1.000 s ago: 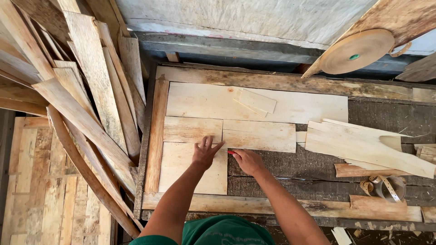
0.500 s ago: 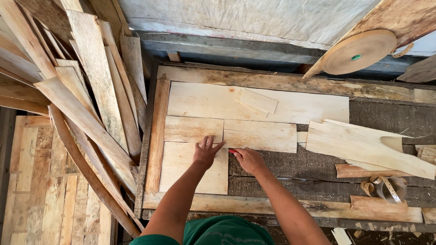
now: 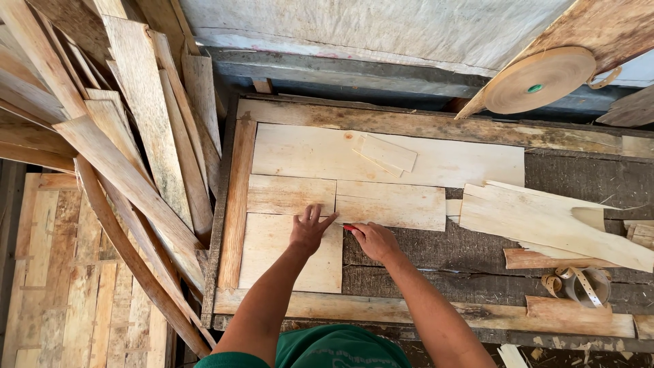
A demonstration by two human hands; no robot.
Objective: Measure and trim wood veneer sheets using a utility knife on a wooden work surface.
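From the head camera, two hands work at the middle of a dark, rough wooden table. The left hand lies flat with fingers spread, pressing the seam where three pale veneer sheets meet: an upper left sheet, an upper right sheet and a lower sheet under the palm. The right hand, just at 3 o'clock of the left, is curled with fingers pressed together around a small red-tipped tool whose tip touches the lower edge of the upper right sheet. A fourth, long sheet lies at 12 o'clock, with one small offcut tilted on top of it. At 3 o'clock a loose pile of veneer pieces overlaps the table's right part, well apart from the hands. One brown tape roll leans at 1 o'clock against the back wall, and a small curl of tape sits at 4 o'clock. The sheets butt against a wooden rail at 9 o'clock and a front rail at 6 o'clock; bare table lies open between the hands and the pile. At 10 o'clock many long planks lean in a stack over a slatted floor. A pale cloth hangs along the back.
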